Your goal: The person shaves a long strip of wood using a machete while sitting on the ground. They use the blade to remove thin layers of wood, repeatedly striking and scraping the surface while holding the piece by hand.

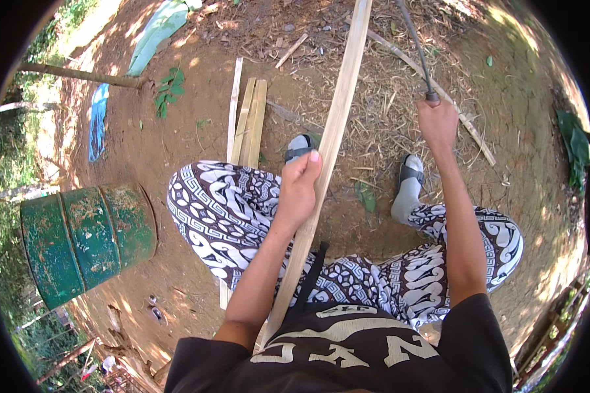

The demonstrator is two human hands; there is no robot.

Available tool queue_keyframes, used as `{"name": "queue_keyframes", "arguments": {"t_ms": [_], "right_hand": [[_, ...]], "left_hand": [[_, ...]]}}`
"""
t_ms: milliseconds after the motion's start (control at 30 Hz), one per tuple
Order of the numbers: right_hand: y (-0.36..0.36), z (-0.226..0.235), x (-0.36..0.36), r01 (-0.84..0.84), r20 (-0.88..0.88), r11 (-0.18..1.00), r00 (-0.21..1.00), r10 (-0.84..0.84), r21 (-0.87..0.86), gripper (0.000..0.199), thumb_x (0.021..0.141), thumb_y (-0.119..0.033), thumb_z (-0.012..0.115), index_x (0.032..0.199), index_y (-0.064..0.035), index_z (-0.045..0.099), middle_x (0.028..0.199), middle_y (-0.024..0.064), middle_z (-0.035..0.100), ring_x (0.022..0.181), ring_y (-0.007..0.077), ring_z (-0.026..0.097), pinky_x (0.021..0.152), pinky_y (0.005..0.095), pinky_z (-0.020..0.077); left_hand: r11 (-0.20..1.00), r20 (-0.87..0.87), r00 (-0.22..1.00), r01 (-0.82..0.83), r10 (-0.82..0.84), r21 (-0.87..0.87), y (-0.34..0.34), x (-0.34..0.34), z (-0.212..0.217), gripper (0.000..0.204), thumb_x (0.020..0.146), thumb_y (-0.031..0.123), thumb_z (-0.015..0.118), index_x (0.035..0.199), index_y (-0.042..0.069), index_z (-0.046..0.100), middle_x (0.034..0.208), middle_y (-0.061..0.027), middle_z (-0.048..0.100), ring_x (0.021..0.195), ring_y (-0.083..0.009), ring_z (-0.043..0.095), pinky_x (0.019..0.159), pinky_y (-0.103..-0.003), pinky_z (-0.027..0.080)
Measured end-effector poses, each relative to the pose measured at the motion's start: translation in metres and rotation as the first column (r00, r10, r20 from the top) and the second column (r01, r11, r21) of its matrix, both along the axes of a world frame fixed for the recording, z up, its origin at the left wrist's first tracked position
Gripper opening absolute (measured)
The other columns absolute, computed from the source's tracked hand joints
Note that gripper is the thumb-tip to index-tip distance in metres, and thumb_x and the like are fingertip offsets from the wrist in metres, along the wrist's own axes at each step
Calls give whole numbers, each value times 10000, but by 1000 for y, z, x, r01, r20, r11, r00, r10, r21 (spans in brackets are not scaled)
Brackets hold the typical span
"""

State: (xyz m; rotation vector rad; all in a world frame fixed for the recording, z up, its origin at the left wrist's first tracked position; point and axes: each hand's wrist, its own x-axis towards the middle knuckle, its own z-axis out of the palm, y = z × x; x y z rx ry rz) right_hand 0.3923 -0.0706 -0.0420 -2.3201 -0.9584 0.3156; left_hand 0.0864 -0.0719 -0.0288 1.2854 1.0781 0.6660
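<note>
My left hand [298, 190] is closed round a long, pale bamboo slat [341, 111], its thumb lying along the edge. The slat slants from beside my waist, between my bent knees, up past the top of the view. Out to the right, my right hand [437, 124] grips a machete [418, 49] by its handle, which the fist mostly hides. Its dark, narrow-looking blade points up and away, apart from the slat, and its tip is cut off by the view's edge. Several more bamboo slats [249, 121] lie on the ground beyond my left knee.
Pale shavings [373, 111] litter the brown dirt ahead, with a thin split stick [469, 124] across them. A rusty green drum [92, 236] lies at the left. Beyond it are a wooden pole [85, 73], blue plastic [98, 124] and a large leaf [157, 33].
</note>
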Motion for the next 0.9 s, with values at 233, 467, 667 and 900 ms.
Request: {"name": "queue_keyframes", "arguments": {"t_ms": [233, 467, 667, 900], "right_hand": [[-37, 50, -114, -321, -545, 897, 713, 441, 305, 338, 891, -264, 718, 694, -17, 598, 552, -22, 494, 537, 71, 388, 495, 295, 335], [-43, 54, -137, -417, -551, 860, 662, 509, 294, 338, 909, -287, 696, 752, 6, 632, 535, 5, 485, 528, 67, 423, 494, 314, 378], [-27, 73, -109, -210, -564, 935, 752, 342, 287, 384, 903, -318, 710, 751, 23, 620, 518, -4, 466, 520, 66, 414, 485, 303, 363], [-42, 53, -104, -401, -338, 896, 831, 443, 189, 319, 841, -289, 720, 721, -15, 608, 513, 69, 519, 457, 200, 511, 499, 350, 424]], "left_hand": [[996, 75, 995, -66, 70, -58, 5, 5, 12, 431, 1064, 332, 441, 812, 39, 631, 607, 44, 493, 504, -42, 428, 474, -225, 326], [993, 176, 982, -53, 72, -109, -6, 12, 14, 419, 1071, 353, 413, 922, 17, 614, 657, 12, 537, 539, -64, 493, 487, -236, 394], [902, 135, 978, 200, -160, -383, -22, 6, 28, 547, 1068, 485, 340, 842, 31, 547, 587, -28, 526, 468, -108, 522, 440, -243, 439], [933, 57, 996, 83, -67, -351, -19, 6, 21, 601, 1059, 546, 276, 796, 54, 500, 495, 0, 429, 361, -92, 404, 350, -240, 340]]}}
